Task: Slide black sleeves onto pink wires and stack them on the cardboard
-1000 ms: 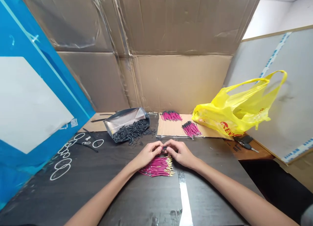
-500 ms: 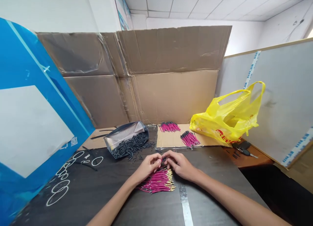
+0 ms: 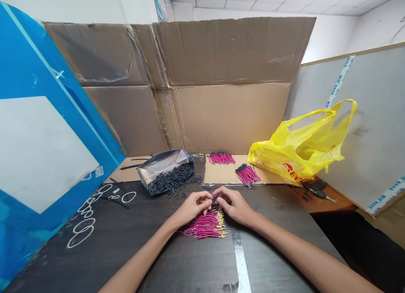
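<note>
My left hand (image 3: 192, 207) and my right hand (image 3: 234, 204) meet fingertip to fingertip over a loose pile of pink wires with gold tips (image 3: 205, 226) on the dark table (image 3: 152, 250). Both hands pinch a small dark piece (image 3: 214, 198) between them, probably a short black tube on a wire. An open silver pouch (image 3: 163, 168) spilling short black tubes (image 3: 174, 180) lies just beyond my left hand.
Two bunches of pink wires with black ends (image 3: 220, 158) (image 3: 247, 174) rest on a cardboard sheet (image 3: 221, 174). A yellow plastic bag (image 3: 303, 151) sits at the right with keys (image 3: 316, 187) beside it. Cardboard walls (image 3: 221, 94) and a blue panel (image 3: 41, 137) enclose the table. White rings (image 3: 84, 225) lie at left.
The hands have stayed pinched together over the pink pile. Only the camera has tilted up and then slightly back down.
</note>
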The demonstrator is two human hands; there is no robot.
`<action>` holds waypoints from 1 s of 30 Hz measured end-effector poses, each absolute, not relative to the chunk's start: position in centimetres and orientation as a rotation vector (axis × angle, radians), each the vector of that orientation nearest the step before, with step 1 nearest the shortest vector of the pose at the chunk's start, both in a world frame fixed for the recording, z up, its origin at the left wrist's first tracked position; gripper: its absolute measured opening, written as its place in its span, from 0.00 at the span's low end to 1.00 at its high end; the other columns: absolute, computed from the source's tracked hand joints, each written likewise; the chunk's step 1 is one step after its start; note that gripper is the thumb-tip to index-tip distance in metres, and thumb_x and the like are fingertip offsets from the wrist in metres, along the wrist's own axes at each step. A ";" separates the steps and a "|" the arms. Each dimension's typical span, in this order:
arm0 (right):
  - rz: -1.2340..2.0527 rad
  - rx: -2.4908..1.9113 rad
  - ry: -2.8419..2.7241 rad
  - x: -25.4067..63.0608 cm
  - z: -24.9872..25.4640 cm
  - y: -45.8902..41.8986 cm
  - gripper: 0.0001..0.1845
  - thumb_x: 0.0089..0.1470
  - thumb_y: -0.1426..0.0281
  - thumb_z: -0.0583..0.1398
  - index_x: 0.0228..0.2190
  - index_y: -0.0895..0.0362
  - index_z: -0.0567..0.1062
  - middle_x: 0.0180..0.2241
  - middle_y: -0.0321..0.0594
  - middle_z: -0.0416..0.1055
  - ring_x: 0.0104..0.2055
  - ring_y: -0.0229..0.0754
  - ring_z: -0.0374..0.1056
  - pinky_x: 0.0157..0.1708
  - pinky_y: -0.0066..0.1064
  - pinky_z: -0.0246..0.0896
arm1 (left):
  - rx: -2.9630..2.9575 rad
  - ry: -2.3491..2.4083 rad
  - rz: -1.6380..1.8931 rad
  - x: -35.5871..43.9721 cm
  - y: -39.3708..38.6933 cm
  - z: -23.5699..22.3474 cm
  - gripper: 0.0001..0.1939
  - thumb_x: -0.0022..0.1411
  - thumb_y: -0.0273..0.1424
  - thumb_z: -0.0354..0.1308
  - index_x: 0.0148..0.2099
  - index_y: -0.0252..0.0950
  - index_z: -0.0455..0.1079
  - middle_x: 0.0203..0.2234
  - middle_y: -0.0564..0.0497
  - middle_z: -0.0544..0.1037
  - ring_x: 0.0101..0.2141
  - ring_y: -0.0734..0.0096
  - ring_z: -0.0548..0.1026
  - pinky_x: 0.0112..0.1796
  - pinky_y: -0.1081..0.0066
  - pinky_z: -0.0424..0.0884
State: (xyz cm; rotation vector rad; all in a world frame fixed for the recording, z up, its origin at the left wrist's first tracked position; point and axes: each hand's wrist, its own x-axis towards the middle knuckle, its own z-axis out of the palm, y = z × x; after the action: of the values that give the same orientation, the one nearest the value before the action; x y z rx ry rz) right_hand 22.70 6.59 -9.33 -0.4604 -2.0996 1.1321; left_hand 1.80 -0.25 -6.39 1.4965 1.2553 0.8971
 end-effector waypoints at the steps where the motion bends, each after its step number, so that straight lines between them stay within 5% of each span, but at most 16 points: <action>1: 1.149 -0.471 -2.085 22.7 -9.5 6.6 0.09 0.68 0.66 0.56 0.48 0.53 0.72 0.32 0.34 0.74 0.31 0.37 0.71 0.34 0.28 0.64 | 1.495 1.266 0.891 1.9 -0.3 -6.3 0.20 0.65 0.46 0.63 0.41 0.32 0.71 0.28 0.53 0.74 0.25 0.75 0.69 0.32 0.72 0.64; 9: 1.128 -0.563 -2.014 22.9 -9.8 6.8 0.07 0.66 0.63 0.58 0.41 0.53 0.69 0.31 0.35 0.74 0.31 0.39 0.71 0.32 0.29 0.65 | 1.492 1.288 0.907 2.4 -0.3 -6.1 0.19 0.65 0.46 0.62 0.40 0.32 0.73 0.29 0.49 0.78 0.26 0.72 0.72 0.34 0.70 0.68; 24: 1.058 -0.529 -2.088 24.1 -8.5 6.5 0.11 0.66 0.62 0.59 0.44 0.56 0.75 0.40 0.41 0.76 0.36 0.38 0.74 0.36 0.30 0.69 | 1.579 1.182 0.923 2.7 0.3 -6.7 0.16 0.68 0.42 0.60 0.38 0.32 0.71 0.27 0.52 0.74 0.28 0.74 0.70 0.33 0.71 0.64; 30: 1.150 -0.584 -1.935 23.4 -7.7 4.7 0.14 0.65 0.60 0.60 0.47 0.56 0.75 0.38 0.39 0.77 0.32 0.38 0.72 0.34 0.31 0.67 | 1.483 1.127 1.274 3.4 0.2 -5.9 0.16 0.62 0.42 0.67 0.35 0.32 0.74 0.40 0.48 0.72 0.34 0.74 0.68 0.35 0.71 0.63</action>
State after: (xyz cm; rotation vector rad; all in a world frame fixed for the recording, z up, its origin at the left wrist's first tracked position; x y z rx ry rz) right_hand 23.38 4.73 -7.73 -0.5841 -1.9348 1.1499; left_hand 3.37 0.22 -5.86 1.4832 1.1266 1.2736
